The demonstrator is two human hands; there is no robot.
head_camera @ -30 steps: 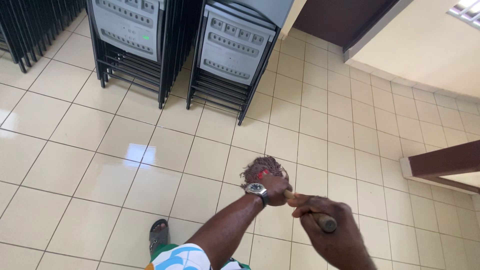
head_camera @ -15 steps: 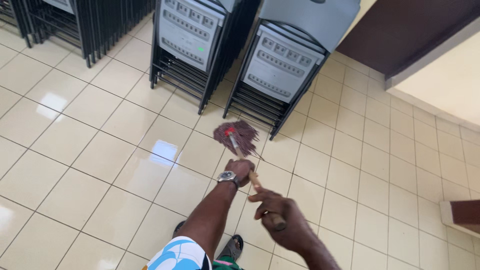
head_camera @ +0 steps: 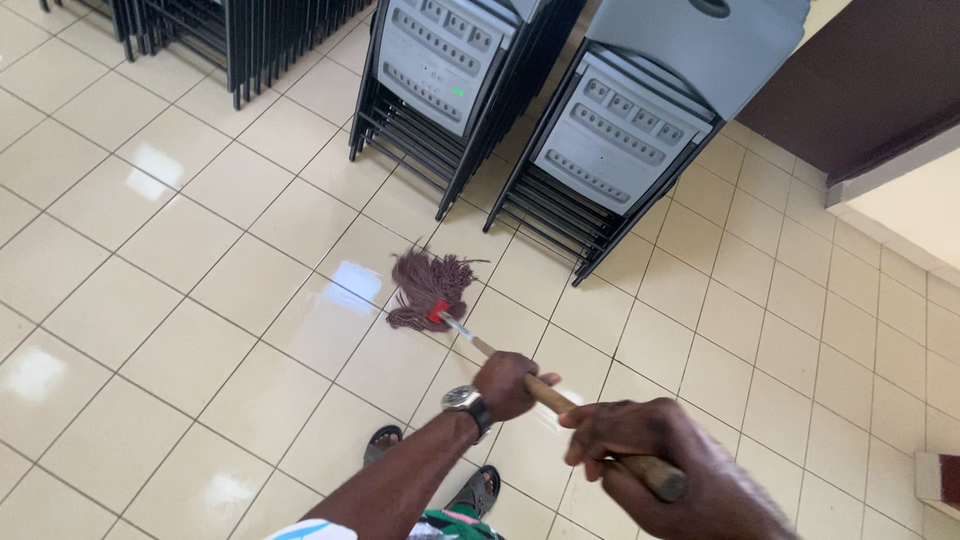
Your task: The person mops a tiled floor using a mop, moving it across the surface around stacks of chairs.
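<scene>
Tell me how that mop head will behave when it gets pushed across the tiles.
The mop head is a bundle of loose yarn strands splayed flat on the floor, so it will likely flop and drag rather than hold shape. The glossy tiles suggest it should slide easily. The wooden handle, gripped by both hands, looks stiff and should steer it.

The left hand (head_camera: 508, 385) is closing its fingers around a handle, knuckles facing up, held well forward of the body. The left forearm is extending straight from the lower edge of the frame toward it, bare, and is wearing a watch at the wrist. The right hand (head_camera: 655, 460) is sitting nearer the camera and lower right, gripping the same handle close to its upper end, with the fingers wrapping over the top and the back of the hand facing the camera. The two hands are holding apart, not touching.
</scene>
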